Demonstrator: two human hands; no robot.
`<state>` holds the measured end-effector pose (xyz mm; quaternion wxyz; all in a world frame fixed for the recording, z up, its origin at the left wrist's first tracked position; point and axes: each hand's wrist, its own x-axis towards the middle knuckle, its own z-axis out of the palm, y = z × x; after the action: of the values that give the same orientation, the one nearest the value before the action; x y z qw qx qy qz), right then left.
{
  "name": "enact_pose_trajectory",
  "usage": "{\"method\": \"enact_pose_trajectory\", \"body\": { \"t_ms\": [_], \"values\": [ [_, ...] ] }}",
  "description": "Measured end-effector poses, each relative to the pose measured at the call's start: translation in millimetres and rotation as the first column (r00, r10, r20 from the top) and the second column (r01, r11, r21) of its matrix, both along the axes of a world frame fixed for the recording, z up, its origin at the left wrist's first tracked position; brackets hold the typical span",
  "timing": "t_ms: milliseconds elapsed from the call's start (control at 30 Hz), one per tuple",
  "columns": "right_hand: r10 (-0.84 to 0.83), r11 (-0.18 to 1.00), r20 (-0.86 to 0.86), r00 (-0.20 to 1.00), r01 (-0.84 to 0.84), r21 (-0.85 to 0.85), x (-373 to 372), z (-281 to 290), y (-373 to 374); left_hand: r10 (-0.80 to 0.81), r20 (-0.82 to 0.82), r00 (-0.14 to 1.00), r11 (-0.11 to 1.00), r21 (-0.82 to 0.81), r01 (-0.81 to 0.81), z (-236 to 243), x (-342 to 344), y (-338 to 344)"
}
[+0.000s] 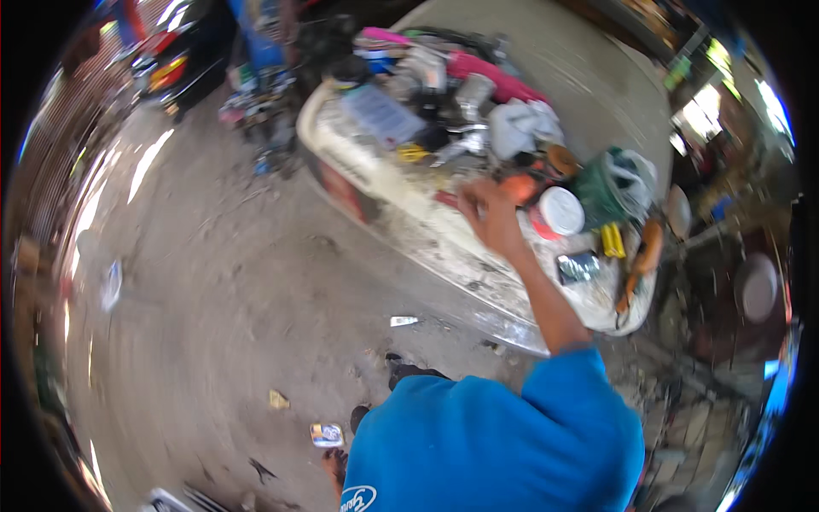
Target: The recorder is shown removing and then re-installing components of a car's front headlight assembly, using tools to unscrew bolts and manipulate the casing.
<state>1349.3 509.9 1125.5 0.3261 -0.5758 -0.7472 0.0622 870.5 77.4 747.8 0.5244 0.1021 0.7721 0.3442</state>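
Observation:
My right hand reaches over the dirty white car body panel, its fingers curled down near a small red piece. Blur hides what is between the fingertips, if anything. Just beyond the hand are an orange round thing and a red tub with a white lid. My left hand hangs low beside my blue shirt, mostly hidden. A small white, blue and yellow packet appears right by its fingers; whether the hand holds it I cannot tell.
On the panel lie a clear plastic container, white cloth, a green bucket, a yellow item, a dark flat box and an orange-brown tool. Litter such as a white tube dots the dirt floor.

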Motion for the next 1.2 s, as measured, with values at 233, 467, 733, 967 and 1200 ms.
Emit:
{"method": "enact_pose_trajectory", "body": {
  "t_ms": [233,467,733,967,1200],
  "values": [
    [0.55,0.552,-0.104,0.829,-0.454,-0.7,-103.2,-237.5,-143.4,0.354,0.013,0.935,0.929,0.105,-0.354,-20.8,8.6,-33.3],
    [0.55,0.178,-0.328,0.768,-0.492,-0.852,-170.8,-371.8,-199.1,0.687,-0.121,0.716,0.725,0.048,-0.688,-26.0,31.5,-163.2],
    [0.439,-0.005,-0.148,0.886,-0.163,-0.987,-303.9,-432.9,-228.9,0.966,-0.211,0.149,0.16,0.034,-0.987,-23.3,128.9,-345.4],
    [0.441,-0.209,-0.376,0.815,-0.314,-0.926,-476.1,-419.1,-298.6,0.939,-0.228,-0.259,-0.291,-0.121,-0.949,-39.0,238.9,-375.6],
    [0.7,-0.335,-0.414,0.582,-0.245,-0.91,-570.4,-399.0,-383.8,0.943,-0.093,-0.32,-0.332,-0.175,-0.927,-59.4,273.1,-294.0]
  ]
}}
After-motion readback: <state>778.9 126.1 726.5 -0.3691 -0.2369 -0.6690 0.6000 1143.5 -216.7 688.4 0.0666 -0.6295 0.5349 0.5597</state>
